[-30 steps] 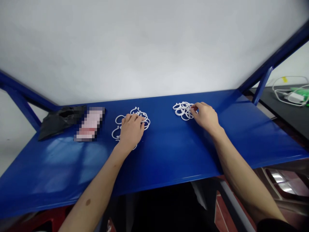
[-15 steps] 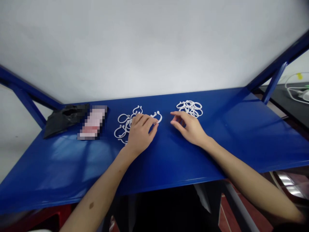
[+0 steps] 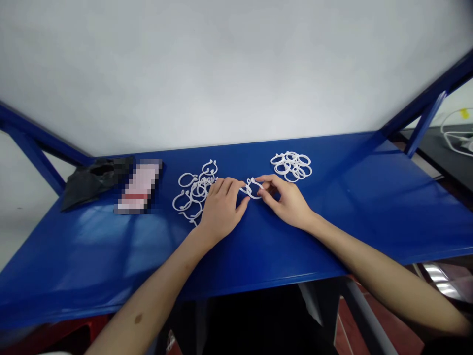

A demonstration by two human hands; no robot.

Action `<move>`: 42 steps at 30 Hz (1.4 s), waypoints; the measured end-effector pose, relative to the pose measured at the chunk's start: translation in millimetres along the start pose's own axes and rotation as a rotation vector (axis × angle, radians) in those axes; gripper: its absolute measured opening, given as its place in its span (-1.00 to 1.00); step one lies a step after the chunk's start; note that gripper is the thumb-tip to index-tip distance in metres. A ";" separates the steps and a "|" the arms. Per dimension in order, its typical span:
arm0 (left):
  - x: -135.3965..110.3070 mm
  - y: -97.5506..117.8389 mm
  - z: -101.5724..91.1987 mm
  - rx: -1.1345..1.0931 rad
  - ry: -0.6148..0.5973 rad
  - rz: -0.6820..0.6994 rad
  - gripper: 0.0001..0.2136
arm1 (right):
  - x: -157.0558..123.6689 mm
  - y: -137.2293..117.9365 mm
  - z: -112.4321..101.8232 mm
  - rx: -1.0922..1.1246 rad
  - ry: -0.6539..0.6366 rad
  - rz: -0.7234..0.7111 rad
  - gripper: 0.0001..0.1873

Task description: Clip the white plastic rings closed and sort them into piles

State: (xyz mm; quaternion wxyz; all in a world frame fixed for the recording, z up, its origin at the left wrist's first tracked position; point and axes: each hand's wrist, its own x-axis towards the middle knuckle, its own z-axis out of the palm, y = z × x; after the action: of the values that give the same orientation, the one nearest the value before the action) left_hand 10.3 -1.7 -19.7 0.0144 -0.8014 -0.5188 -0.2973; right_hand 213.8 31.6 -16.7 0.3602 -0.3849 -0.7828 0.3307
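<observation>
Between my hands, a white open ring with small ball ends [image 3: 255,196], like a shower curtain ring, stretches just above the blue table [image 3: 258,251]. My right hand [image 3: 286,199] pinches its right side between thumb and fingers. My left hand [image 3: 223,204] is closed at the left side, where a second white piece seems to overlap the ring; my fingers partly hide it. Beside and partly under my left hand lies a loose pile of open white rings [image 3: 184,200]. Beyond my right hand rests a cluster of closed-looking white rings [image 3: 291,165].
A black plastic bag [image 3: 90,185] lies at the table's left end, with a blurred pink-and-white packet [image 3: 140,182] beside it. Blue frame bars [image 3: 424,123] rise at both ends. Behind the table stands a pale wall [image 3: 236,74]. A white cable [image 3: 449,140] lies on a dark surface at right.
My right hand has moved left and taken hold of the ring beside my left hand. My left hand has shifted slightly right, uncovering more of the left pile.
</observation>
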 end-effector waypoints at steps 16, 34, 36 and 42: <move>0.3 -9.7 3.7 0.115 -0.089 0.022 -0.81 | 0.4 0.1 -2.6 -0.183 -0.029 -0.056 -0.74; 1.0 -5.5 -0.3 0.224 -0.057 -0.113 -0.79 | 3.7 -2.8 -9.6 -0.048 0.094 0.020 -0.78; 2.7 -0.9 -4.2 0.107 -0.005 -0.142 -0.80 | 2.3 -4.4 -7.9 0.069 0.078 0.036 -0.77; 7.1 6.1 -11.8 -0.331 -0.023 -0.234 -0.88 | -2.9 -6.5 -0.6 0.269 0.009 0.038 -0.75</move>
State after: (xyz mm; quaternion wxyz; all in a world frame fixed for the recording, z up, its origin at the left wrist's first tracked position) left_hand 12.0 -2.6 -4.8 -0.1581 -0.7304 -0.5527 -0.3688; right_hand 213.3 26.2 -12.2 0.4058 -0.3495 -0.7224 0.4375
